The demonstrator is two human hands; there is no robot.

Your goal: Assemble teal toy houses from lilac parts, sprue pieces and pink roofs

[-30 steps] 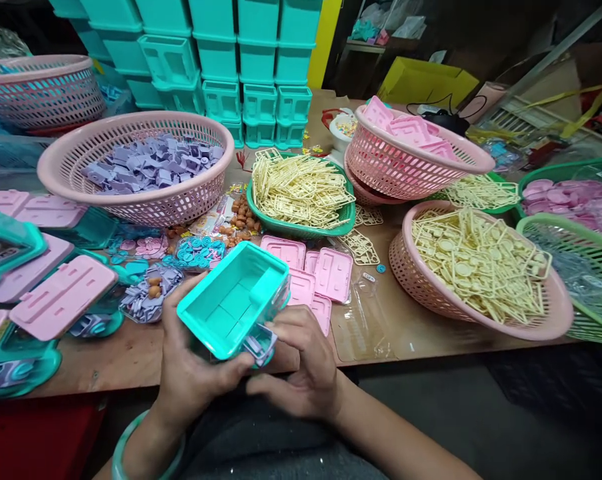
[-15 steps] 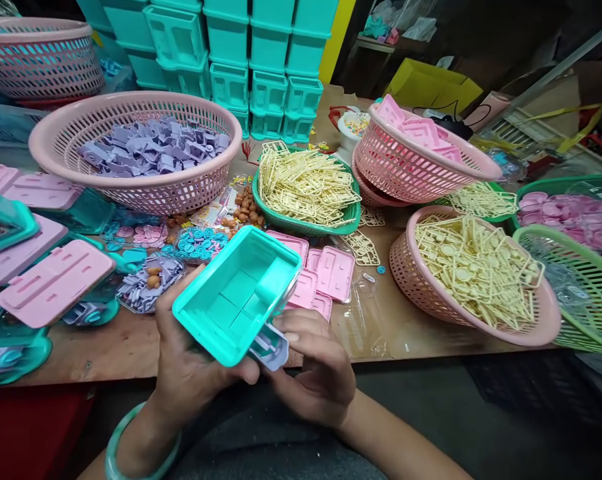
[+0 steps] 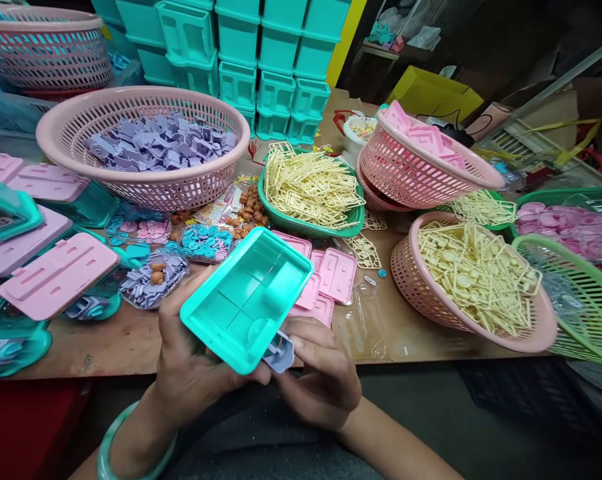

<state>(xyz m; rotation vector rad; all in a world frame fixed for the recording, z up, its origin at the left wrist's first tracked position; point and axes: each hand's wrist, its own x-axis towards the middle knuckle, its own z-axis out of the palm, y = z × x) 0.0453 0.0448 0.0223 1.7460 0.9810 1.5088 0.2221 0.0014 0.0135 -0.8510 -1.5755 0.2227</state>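
A teal plastic box (image 3: 241,293), its open top tipped toward me, is in my left hand (image 3: 188,347), whose fingers wrap round its left side and underside. My right hand (image 3: 325,373) pinches a small grey-purple plastic piece (image 3: 281,353) against the box's lower right side. How the piece meets the box is partly hidden by the rim and my fingers. Just beyond the box lie several flat pink lids (image 3: 338,275) on the table. Left of my left hand sits a clear tray of grey-purple parts (image 3: 155,283) with brown pieces on top.
A pink basket (image 3: 55,143) of purple parts stands at the back left, below stacked teal boxes (image 3: 273,93). A green basket (image 3: 358,223) and a tilted pink basket (image 3: 403,267) hold cream frames. Pink-lidded teal boxes (image 3: 58,277) crowd the left edge.
The box has turned slightly, showing more of its inside, and sits a little further right in view. Both hands keep their hold on the box and the purple piece.
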